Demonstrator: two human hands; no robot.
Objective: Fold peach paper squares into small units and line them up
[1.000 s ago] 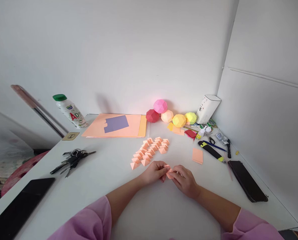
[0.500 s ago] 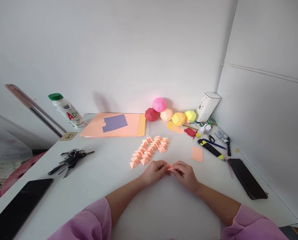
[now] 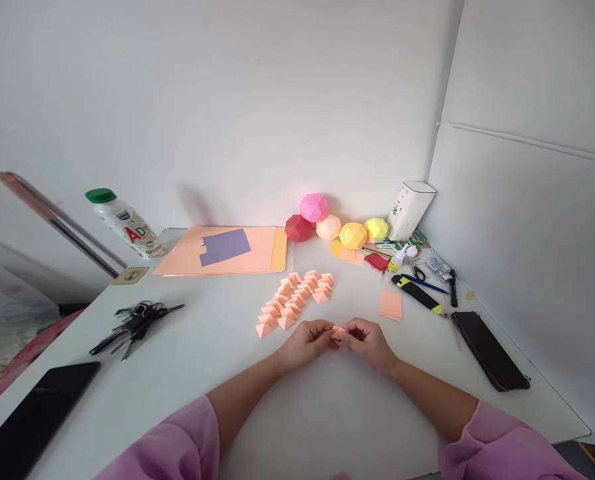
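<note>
A small peach piece of folded paper [image 3: 338, 333] is pinched between both hands, low over the white table. My left hand [image 3: 307, 343] grips its left side between thumb and fingers. On its right side, my right hand [image 3: 370, 343] closes on the same piece; the fingertips hide part of it. Just beyond my left hand stand several peach folded paper units [image 3: 286, 323], in slanting rows. A small stack of flat peach paper squares [image 3: 391, 305] lies beyond my right hand.
Faceted paper balls [image 3: 298, 228] sit against the wall. Large paper sheets [image 3: 182, 257], a bottle [image 3: 127, 223] and keys [image 3: 140, 327] lie left. To the right are a box cutter [image 3: 417, 295], glue bottle [image 3: 397, 259], scissors [image 3: 419, 273] and a phone [image 3: 491, 351]. A black tablet-like slab [image 3: 42, 413] lies front left.
My fingers have shifted on the folded paper, and more of its peaked face shows between them. The right hand's fingers have drawn in closer. The whole view has moved slightly.
</note>
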